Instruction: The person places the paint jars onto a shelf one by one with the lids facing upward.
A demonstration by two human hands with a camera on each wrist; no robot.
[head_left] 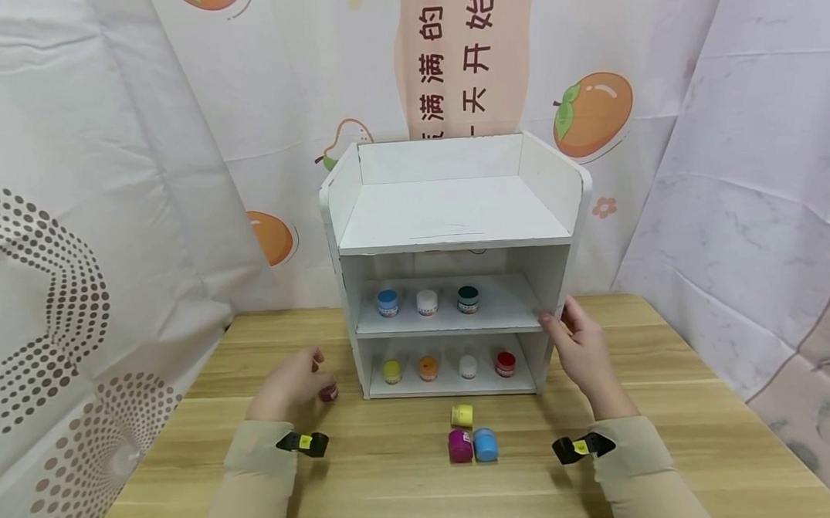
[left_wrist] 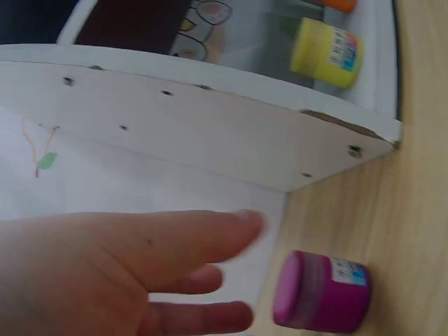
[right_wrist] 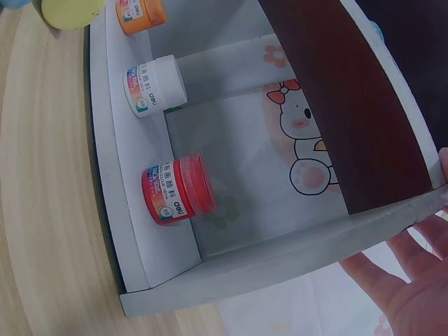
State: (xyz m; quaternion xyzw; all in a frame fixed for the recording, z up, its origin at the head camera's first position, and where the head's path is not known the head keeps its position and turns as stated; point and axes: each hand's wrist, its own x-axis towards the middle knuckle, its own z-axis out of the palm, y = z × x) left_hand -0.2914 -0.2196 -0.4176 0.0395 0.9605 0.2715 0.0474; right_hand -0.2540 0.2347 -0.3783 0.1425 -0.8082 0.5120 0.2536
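My left hand (head_left: 291, 386) is just left of the white shelf unit (head_left: 455, 211), beside a magenta paint jar (left_wrist: 325, 292) standing on the table. In the left wrist view the fingers are parted, and a gap shows between the fingertips and the jar's lid. My right hand (head_left: 582, 348) grips the unit's right side panel, thumb at the front edge and fingers along the outer face. Blue, white and dark green jars (head_left: 468, 299) stand on the middle shelf. Below them stand a yellow jar (head_left: 392, 371), an orange jar (head_left: 428, 368), a white jar (right_wrist: 154, 86) and a red jar (right_wrist: 177, 189).
In front of the unit, a yellow jar (head_left: 462, 416), a magenta jar (head_left: 460, 446) and a blue jar (head_left: 486, 444) sit close together on the wooden table (head_left: 398, 503). A printed curtain (head_left: 276, 103) hangs behind and at both sides.
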